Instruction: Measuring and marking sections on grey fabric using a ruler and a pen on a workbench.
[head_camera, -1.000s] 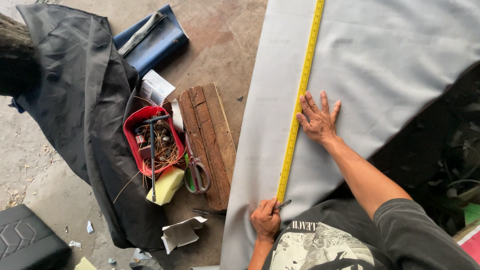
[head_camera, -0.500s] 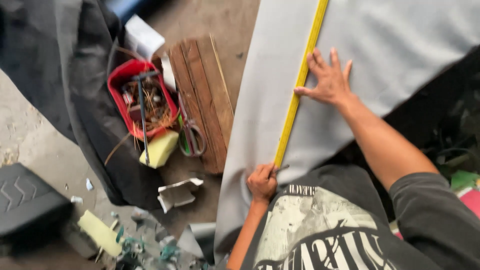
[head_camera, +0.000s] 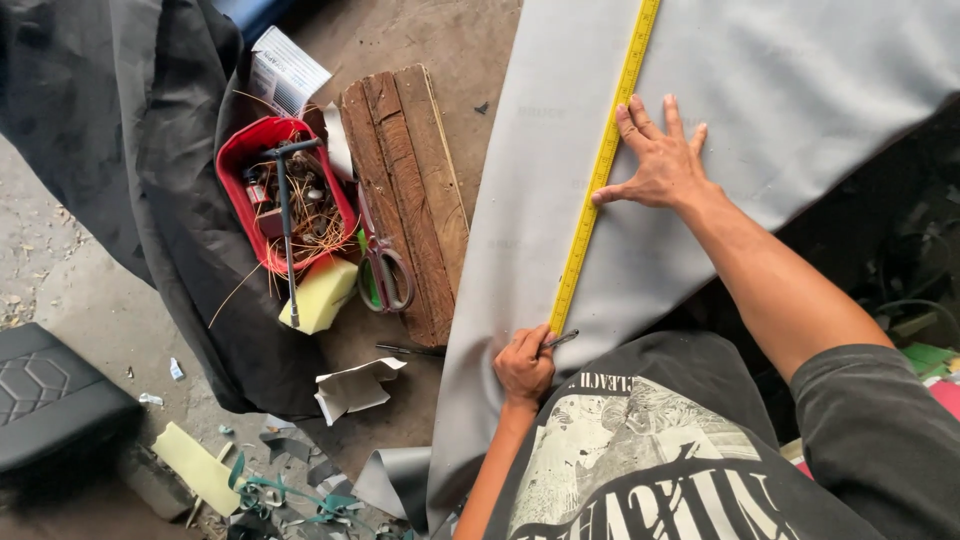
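Head view: right hand (head_camera: 660, 160) splayed flat pins yellow tape measure (head_camera: 600, 170) on grey vinyl sheet (head_camera: 800, 80); left hand (head_camera: 525, 362) fisted on pen (head_camera: 560, 340) at its end.

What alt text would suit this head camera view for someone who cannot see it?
A right hand presses a yellow ruler flat on a grey sheet while the left hand holds a pen at its near end. Beside lie a wooden board, scissors and a red tub.
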